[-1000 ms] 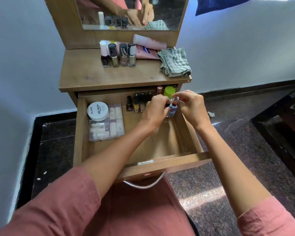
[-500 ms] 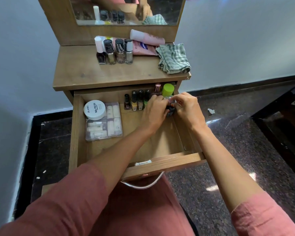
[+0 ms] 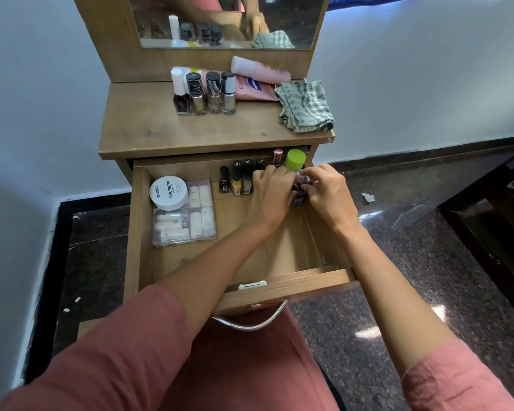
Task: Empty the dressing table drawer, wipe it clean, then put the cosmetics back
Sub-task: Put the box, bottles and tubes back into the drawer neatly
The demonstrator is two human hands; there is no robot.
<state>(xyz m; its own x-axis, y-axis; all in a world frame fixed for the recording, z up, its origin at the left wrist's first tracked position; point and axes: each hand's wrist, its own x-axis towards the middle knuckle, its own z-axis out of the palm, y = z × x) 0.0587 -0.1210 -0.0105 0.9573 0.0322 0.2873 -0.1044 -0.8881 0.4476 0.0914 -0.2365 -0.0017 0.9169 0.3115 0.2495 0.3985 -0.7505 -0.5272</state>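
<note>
Wooden and pulled open, the drawer (image 3: 140, 221) holds our left hand (image 3: 272, 192) and right hand (image 3: 328, 192), both in a narrow grip on one small dark bottle (image 3: 299, 191) at its back right corner (beside a green-capped bottle (image 3: 295, 159)). Four polish bottles (image 3: 204, 94) and a cloth (image 3: 306, 106) remain on the table (image 3: 161, 132).

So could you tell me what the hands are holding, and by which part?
Both hands hold a small dark bottle between them at the drawer's back right; fingers hide exactly where they grip.
</note>
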